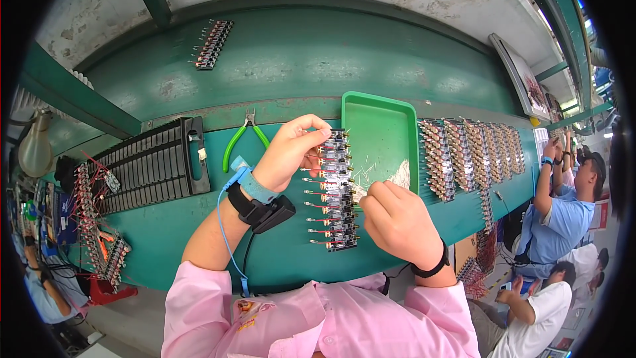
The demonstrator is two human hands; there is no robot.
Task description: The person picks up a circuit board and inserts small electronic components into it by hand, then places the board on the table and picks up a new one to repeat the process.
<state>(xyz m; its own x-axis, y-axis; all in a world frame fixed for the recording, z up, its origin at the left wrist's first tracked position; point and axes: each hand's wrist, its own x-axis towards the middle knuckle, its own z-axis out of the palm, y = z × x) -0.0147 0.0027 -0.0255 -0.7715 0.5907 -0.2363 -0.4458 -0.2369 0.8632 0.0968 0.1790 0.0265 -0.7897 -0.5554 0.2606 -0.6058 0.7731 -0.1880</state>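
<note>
My left hand grips the top end of a long strip of small black circuit boards between thumb and fingers. Short red wires stick out along the strip's left side. Closed in a pinch, my right hand is at the strip's right side, over the near edge of a green tray. Whatever its fingertips hold is hidden. Thin pale pieces lie heaped and scattered in the tray. Green-handled cutters rest open just beyond my left hand.
Several rows of filled board strips lie right of the tray. A black slotted rack and wired boards are on the left. Another strip sits on the green surface at the back. A corded wrist strap circles my left wrist. Co-workers sit at right.
</note>
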